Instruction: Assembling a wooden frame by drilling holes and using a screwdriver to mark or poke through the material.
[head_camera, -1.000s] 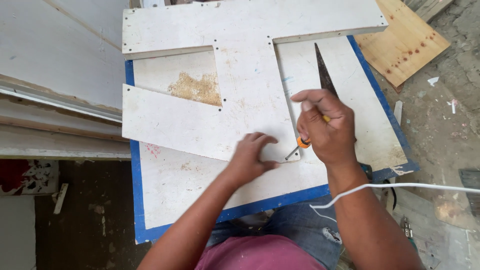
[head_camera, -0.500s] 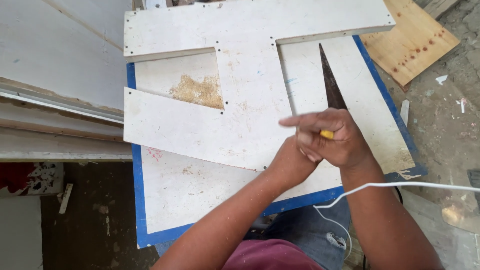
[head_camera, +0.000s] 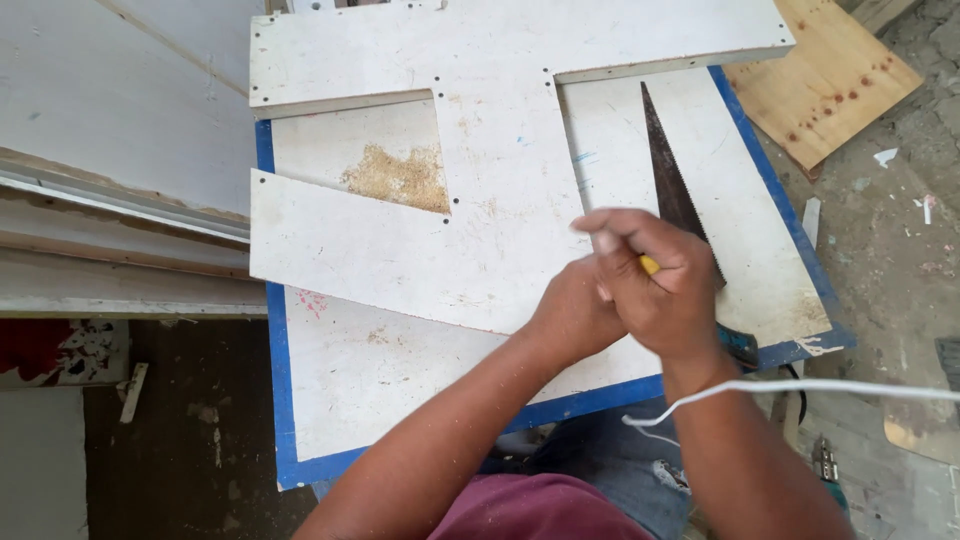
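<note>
White-laminated board pieces (head_camera: 500, 200), joined into a rough cross shape, lie flat on a blue-edged worktop (head_camera: 275, 400), reaching from its far edge down toward the middle. The person's right hand (head_camera: 660, 285) is clenched around a yellow-handled tool (head_camera: 650, 265); only a sliver of the handle shows between the fingers, and the tip is hidden, so I cannot tell what kind of tool it is or exactly where it meets the board. The left hand (head_camera: 575, 315) presses in just beside it, tucked under the right knuckles, and whether it grasps anything or only steadies is hidden from view.

Working well here, to my eye, means keeping the tool upright over the board's near right edge, bearing down through the wrist while the left hand stops the panel from sliding on the smooth worktop. The sawdust patch (head_camera: 395, 178) near the far left opening suggests a slippery surface, so firm downward pressure matters.

Both forearms come in from the near edge, the left crossing diagonally from the near left, the right coming almost straight up from the near right. The right wrist is cocked downward, index finger stretched out toward the left over the knuckles.

A hand saw (head_camera: 675, 190) lies flat by the worktop's right edge, blade pointing to the far side. A white cable (head_camera: 800, 388) drapes across the right forearm.
</note>
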